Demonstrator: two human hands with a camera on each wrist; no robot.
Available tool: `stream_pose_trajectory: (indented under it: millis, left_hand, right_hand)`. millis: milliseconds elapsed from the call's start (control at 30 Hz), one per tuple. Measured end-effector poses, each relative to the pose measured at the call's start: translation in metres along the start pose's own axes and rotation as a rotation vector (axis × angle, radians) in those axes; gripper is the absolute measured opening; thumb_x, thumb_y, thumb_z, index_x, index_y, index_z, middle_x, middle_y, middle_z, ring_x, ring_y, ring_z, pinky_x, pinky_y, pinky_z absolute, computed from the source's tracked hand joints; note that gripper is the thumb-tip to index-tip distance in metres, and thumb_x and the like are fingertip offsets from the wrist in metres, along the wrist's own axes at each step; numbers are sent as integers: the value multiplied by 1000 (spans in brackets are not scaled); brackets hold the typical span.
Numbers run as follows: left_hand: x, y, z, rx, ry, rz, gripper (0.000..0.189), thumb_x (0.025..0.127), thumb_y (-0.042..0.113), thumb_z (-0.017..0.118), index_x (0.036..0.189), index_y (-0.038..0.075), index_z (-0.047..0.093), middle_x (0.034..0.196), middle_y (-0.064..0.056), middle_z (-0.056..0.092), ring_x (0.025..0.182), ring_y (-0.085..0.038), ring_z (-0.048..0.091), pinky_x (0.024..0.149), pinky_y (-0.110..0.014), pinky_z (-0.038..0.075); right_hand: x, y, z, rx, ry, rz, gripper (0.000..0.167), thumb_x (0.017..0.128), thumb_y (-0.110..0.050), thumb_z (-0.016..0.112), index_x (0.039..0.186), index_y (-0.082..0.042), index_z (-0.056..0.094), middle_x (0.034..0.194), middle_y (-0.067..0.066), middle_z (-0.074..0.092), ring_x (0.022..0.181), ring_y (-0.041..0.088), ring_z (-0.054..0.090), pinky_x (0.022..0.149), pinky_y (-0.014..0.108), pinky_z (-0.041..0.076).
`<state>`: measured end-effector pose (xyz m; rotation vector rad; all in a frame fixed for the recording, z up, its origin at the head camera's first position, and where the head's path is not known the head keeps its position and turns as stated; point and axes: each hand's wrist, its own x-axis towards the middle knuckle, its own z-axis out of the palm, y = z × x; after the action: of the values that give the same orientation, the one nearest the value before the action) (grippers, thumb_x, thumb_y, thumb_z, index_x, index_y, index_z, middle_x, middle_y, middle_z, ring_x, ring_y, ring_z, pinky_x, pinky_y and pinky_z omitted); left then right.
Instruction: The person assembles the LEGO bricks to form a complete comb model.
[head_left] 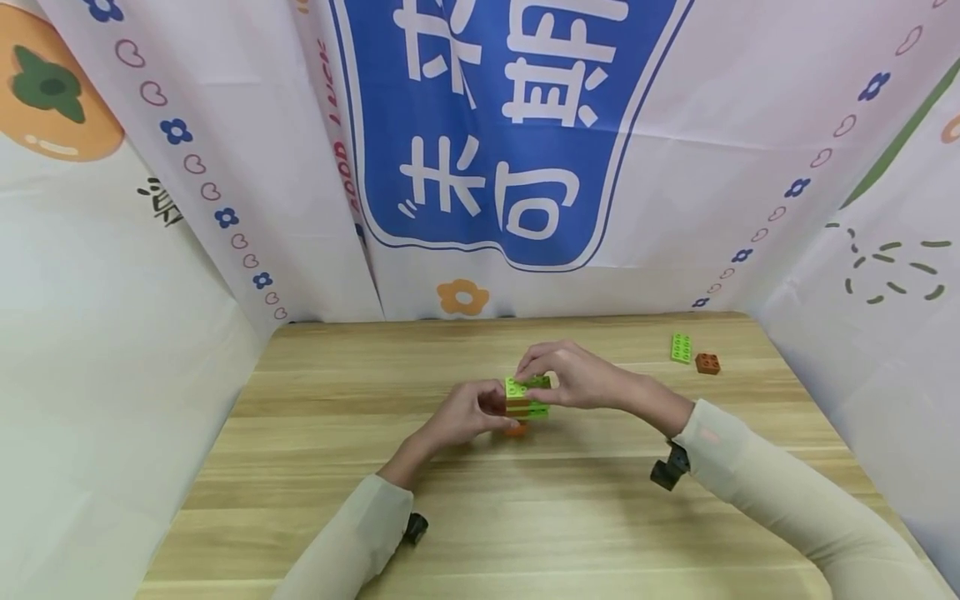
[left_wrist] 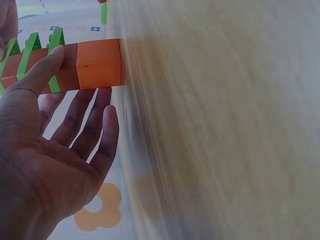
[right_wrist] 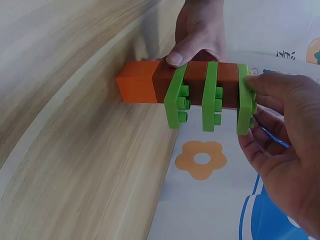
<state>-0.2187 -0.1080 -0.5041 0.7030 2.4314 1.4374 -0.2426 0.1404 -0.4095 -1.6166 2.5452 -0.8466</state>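
Note:
A tower of toy building bricks stands upright on the wooden table, with an orange brick [right_wrist: 135, 82] at its base. Above that, brown bricks [right_wrist: 196, 75] alternate with three thin green plates, which stick out to one side and show their studs. My left hand [head_left: 461, 414] holds the tower low down, thumb on one face and fingers behind it. At the top, my right hand [head_left: 585, 377] pinches the uppermost green plate [right_wrist: 243, 107] between thumb and fingers. That plate appears to sit on the top brown brick; whether it is pressed fully down I cannot tell.
At the table's far right lie a loose green plate [head_left: 681, 348] and a brown brick [head_left: 707, 363], side by side. Printed white cloth [head_left: 675, 208] hangs behind the table [head_left: 315, 467] and along both sides.

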Motion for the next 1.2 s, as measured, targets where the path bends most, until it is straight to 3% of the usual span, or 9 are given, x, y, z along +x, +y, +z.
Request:
stream_pose_trajectory:
  millis: [233, 400, 633, 1200]
  left_hand:
    - [0, -1, 0, 0, -1, -9, 21, 89, 21, 89, 101, 17, 71, 95, 6, 73, 83, -13, 64, 75, -29, 56]
    - [0, 0, 0, 4, -1, -10, 22, 88, 22, 89, 100, 17, 71, 95, 6, 73, 83, -13, 63, 74, -29, 55]
    - [1, 0, 0, -3, -2, -11, 24, 87, 20, 90, 101, 13, 71, 96, 3, 74, 84, -14, 64, 75, -28, 55]
    - [0, 2, 0, 13, 14, -29, 26, 86, 21, 92, 101, 14, 71, 98, 2, 72, 84, -15, 61, 74, -27, 53]
  right_hand:
    - [-4, 4, -1, 22, -10, 11, 24, 96, -16, 81, 119, -10, 80, 115, 2, 76, 102, 13, 71, 89, 32, 60]
    - [-10, 8, -4, 24, -9, 9, 29, 97, -21, 80, 123, -9, 77, 116, 2, 76, 103, 13, 71, 89, 39, 61]
    - [-22, 12, -15, 1, -8, 73, 32, 98, -29, 79, 125, -11, 76, 124, 2, 75, 109, 15, 71, 93, 39, 60]
    - [-50, 34, -37, -41, 32, 109, 38, 91, -27, 86, 123, -9, 77, 122, 4, 76, 112, 22, 72, 90, 45, 61]
